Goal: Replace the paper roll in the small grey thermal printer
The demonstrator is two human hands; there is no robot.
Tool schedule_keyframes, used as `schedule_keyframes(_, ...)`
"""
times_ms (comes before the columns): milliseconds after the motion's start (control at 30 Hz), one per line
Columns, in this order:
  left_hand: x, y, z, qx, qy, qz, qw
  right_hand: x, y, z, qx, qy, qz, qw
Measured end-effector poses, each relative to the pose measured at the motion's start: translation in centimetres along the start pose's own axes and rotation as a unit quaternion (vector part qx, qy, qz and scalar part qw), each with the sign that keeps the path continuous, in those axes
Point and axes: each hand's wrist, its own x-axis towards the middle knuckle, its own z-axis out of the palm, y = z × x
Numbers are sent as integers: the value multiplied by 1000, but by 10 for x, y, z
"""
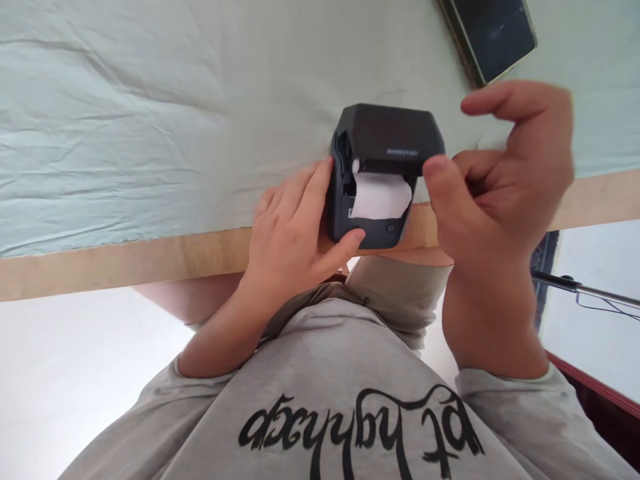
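Observation:
A small dark label printer sits at the table's front edge, its lid tilted up from the body. White label paper hangs out from under the lid over the front, above a round power button. My left hand grips the printer's left side, fingers along the wall and thumb on the lower front. At the lid's right corner is the thumb tip of my right hand. That hand's index finger stretches out in the air and the other fingers curl loosely, with nothing visible between them.
A pale green cloth with wrinkles covers the table, leaving a wooden front edge bare. A dark phone-like device lies at the back right. Off the table's right side runs a thin metal pole with a cable.

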Motion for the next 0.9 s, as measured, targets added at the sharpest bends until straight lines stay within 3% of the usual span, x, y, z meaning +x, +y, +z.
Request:
schedule_keyframes(100,0,-1,2,9,15,16,1000,20,-13,-4,-71,2,-37,997)
schedule_keyframes(233,-1,-3,2,7,16,16,1000,32,-7,0,-91,25,-73,993)
schedule_keyframes(300,-1,-3,1,2,11,14,1000,34,0,0,-127,-46,-88,987)
schedule_keyframes(433,-1,-3,1,-2,7,1,1000,44,10,-5,-207,-224,-105,946)
schedule_keyframes(567,1,-3,1,-25,-4,-6,1000,59,0,-4,-282,-317,-64,903)
schedule_keyframes(667,3,-4,2,-47,3,-14,999,65,-15,-4,-321,-345,-34,881)
schedule_keyframes(733,4,-4,3,-58,10,-18,998,64,-23,-9,-294,-347,-37,890)
schedule_keyframes(833,4,-3,4,-46,13,-22,999,54,-25,-22,-207,-294,-26,933)
schedule_keyframes(900,3,-3,4,-34,12,-21,999,43,-17,-30,-115,-241,53,962)
